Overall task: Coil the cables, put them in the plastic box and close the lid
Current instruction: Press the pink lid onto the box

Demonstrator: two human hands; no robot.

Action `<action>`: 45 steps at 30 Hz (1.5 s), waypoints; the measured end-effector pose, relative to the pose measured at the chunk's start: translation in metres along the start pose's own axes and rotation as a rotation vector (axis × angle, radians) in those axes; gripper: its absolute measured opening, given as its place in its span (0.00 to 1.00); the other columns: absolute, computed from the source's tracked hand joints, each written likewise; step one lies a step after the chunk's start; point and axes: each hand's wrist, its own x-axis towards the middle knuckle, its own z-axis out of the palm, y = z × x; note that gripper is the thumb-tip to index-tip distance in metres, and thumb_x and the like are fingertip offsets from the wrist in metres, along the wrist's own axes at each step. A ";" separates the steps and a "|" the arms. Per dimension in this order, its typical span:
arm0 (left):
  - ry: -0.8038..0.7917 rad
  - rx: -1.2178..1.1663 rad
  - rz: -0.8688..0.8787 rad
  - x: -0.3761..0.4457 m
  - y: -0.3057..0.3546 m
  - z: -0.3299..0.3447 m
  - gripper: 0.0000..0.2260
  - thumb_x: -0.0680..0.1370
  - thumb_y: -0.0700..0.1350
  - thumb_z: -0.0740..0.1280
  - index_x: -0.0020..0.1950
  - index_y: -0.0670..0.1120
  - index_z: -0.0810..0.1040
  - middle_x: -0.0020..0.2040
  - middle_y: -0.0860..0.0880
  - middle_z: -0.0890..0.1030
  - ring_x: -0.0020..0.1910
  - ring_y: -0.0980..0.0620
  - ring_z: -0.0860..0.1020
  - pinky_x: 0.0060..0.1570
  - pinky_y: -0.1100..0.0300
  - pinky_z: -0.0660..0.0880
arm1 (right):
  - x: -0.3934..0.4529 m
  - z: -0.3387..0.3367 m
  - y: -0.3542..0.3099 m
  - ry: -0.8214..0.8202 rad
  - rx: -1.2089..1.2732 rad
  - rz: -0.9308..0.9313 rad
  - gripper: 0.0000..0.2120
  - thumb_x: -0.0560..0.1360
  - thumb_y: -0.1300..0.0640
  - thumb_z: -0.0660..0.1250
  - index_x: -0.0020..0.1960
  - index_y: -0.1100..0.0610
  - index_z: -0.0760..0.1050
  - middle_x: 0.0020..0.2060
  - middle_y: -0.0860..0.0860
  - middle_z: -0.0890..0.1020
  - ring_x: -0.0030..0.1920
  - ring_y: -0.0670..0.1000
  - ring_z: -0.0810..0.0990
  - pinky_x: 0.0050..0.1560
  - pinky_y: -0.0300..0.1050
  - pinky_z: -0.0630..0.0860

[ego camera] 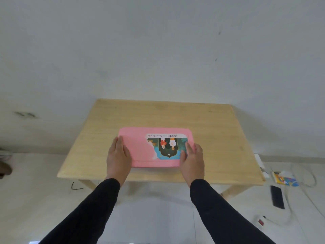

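On the floor at the far left, at about 9 o'clock from the table, a dark object (4, 169) is cut by the picture edge and I cannot tell what it is. A small black bent thing (76, 186) lies on the floor near the table's left front leg.

The wooden table (211, 124) stands against a white wall (158, 41). In the middle of it lies the plastic box, of which only the pink lid (140, 147) is seen; the lid is on the box. A torn colourful sticker (168, 147) with a barcode covers the right half of the lid, upside down to the viewer.

The left hand (118, 155) lies flat with the fingers together on the left edge of the lid, at 9 o'clock of it, the palm down, grasping nothing. The right hand (192, 160) rests on the right edge at 3 o'clock, the thumb on top of the sticker and the fingers down along the side; whether it grips the edge or only presses, I cannot tell. Both arms wear black sleeves (91, 213).

No cables are seen on the table.

On the floor at 4 o'clock from the table are a colourful packet (284, 179), a black flat device (277, 197), and a white power strip (260, 222) with a red switch and a white cord (313, 180).
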 end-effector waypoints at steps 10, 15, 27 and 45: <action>-0.101 -0.055 -0.024 0.014 -0.040 -0.008 0.20 0.81 0.44 0.51 0.73 0.42 0.60 0.74 0.43 0.62 0.72 0.46 0.61 0.70 0.56 0.58 | -0.008 0.027 -0.021 0.003 -0.075 0.037 0.20 0.79 0.56 0.56 0.70 0.58 0.64 0.69 0.59 0.62 0.70 0.55 0.63 0.64 0.46 0.65; -0.101 -0.080 0.019 0.028 -0.043 -0.009 0.19 0.81 0.42 0.52 0.72 0.42 0.63 0.73 0.44 0.65 0.70 0.47 0.64 0.66 0.62 0.57 | -0.004 0.034 -0.024 0.028 -0.095 0.060 0.20 0.79 0.56 0.56 0.69 0.58 0.64 0.69 0.60 0.63 0.69 0.56 0.63 0.64 0.47 0.66; -0.121 -0.124 0.032 0.022 -0.054 -0.008 0.19 0.81 0.43 0.53 0.73 0.45 0.63 0.74 0.46 0.64 0.72 0.49 0.63 0.64 0.67 0.54 | -0.021 0.039 -0.017 0.097 -0.100 0.032 0.19 0.78 0.57 0.59 0.68 0.58 0.67 0.67 0.61 0.66 0.66 0.57 0.68 0.61 0.49 0.70; -0.228 -0.359 -0.122 0.014 -0.060 -0.014 0.19 0.81 0.51 0.51 0.73 0.59 0.59 0.68 0.50 0.73 0.63 0.45 0.72 0.64 0.50 0.69 | -0.025 0.030 -0.013 -0.093 0.441 0.269 0.19 0.78 0.53 0.57 0.68 0.43 0.66 0.64 0.45 0.74 0.59 0.46 0.73 0.59 0.37 0.64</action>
